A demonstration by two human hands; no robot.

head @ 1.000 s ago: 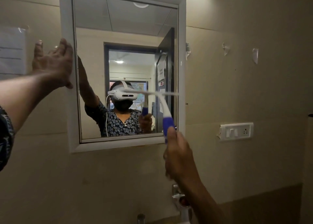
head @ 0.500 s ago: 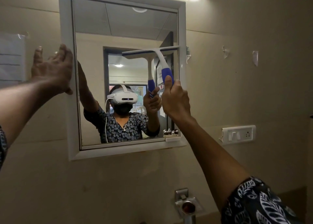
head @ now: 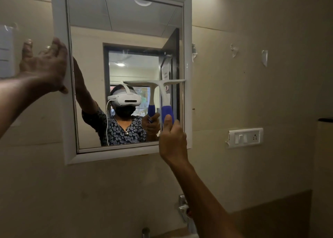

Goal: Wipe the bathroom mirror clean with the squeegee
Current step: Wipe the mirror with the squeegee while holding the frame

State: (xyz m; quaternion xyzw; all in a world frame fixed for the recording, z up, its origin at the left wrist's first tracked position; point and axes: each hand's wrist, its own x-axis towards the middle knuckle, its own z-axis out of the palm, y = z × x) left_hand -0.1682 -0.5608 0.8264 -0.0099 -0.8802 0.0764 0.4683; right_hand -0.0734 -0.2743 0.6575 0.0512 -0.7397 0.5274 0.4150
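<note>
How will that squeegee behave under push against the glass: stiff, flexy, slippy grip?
The squeegee is probably light: the right hand holds it up alone, low on the handle. Its thin white neck curves, so it may flex a little under pressure. The blue grip section looks rubbery, so likely not slippery. The blade spans straight across the mirror, suggesting a fairly stiff crossbar.

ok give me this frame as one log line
step: squeegee pass, right half of mirror | right hand: gripping squeegee handle, blade level at mid-height | left hand: on left frame edge
</note>
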